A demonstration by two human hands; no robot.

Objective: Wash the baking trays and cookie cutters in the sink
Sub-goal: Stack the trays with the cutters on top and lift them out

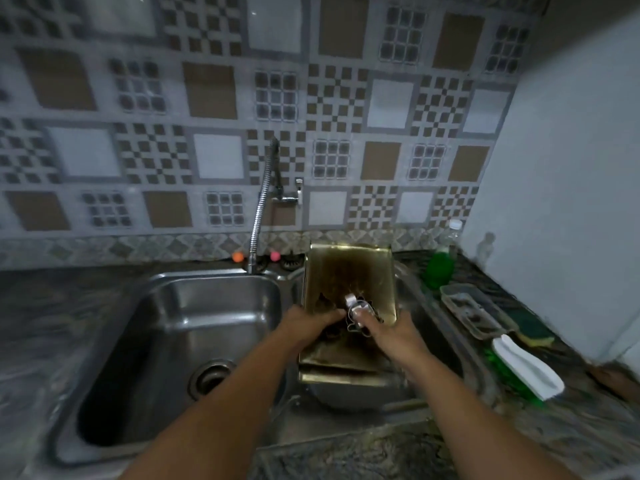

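Observation:
A stained golden baking tray (349,271) lies tilted over the right basin of the steel double sink (166,306), with a second tray edge (343,375) showing beneath it. Over the tray both hands meet around metal cookie cutters (363,313). My right hand (388,330) grips the cutters from the right, thumb on top. My left hand (308,323) reaches in from the left and its fingertips pinch the cutters' edge. How many cutters there are is unclear.
A flexible faucet (259,209) hangs over the left basin, whose drain (207,375) is uncovered. On the right counter stand a green soap bottle (440,268), a grey container (474,313), a sponge (535,336) and a white dish brush (526,368).

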